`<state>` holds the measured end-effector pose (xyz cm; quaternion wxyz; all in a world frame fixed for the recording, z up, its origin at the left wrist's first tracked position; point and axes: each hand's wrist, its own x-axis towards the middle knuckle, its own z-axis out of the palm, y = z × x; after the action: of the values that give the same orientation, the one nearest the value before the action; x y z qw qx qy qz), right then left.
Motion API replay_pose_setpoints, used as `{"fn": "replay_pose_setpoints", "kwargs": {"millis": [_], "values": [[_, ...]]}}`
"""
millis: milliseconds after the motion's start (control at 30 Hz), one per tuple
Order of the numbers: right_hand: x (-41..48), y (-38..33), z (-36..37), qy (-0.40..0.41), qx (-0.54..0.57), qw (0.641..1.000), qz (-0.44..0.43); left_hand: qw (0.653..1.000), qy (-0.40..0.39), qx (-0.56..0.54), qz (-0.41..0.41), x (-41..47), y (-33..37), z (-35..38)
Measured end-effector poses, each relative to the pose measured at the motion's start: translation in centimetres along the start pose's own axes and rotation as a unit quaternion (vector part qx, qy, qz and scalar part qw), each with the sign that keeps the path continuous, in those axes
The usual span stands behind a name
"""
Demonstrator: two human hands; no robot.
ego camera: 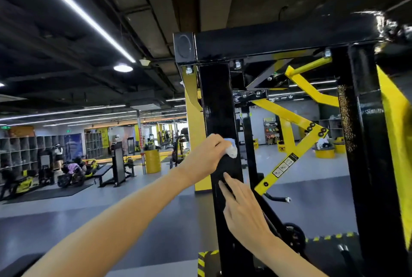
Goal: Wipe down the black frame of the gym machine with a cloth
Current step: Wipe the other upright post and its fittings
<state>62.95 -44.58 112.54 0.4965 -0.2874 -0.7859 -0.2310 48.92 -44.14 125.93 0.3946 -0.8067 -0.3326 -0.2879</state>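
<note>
The left hand (207, 156) is curled round a small pale cloth (231, 149), which is pressed against the near black post (217, 102) of the frame at about mid-height. The cloth is judged light, soft and bunched, best held balled in the palm with one face flattened to the metal. The post is glossy, stiff and fixed, probably slick, so firm pressure is called for. The right hand (244, 212) is laid lower on the same post, fingers straight, nothing held. The crossbar (278, 40) and the far post (365, 143) are untouched.
</note>
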Motion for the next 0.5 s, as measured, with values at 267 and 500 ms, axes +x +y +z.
{"fn": "replay_pose_setpoints", "kwargs": {"millis": [267, 500], "values": [[-1.7, 0.8, -2.8, 0.014, 0.017, 1.000, 0.002, 0.996, -0.028, -0.055, -0.069, -4.7, 4.0, -1.0], [-1.5, 1.2, -4.3, -0.082, 0.042, 0.989, 0.118, 0.966, 0.199, 0.048, -0.160, 2.8, 0.7, -4.6]]}}
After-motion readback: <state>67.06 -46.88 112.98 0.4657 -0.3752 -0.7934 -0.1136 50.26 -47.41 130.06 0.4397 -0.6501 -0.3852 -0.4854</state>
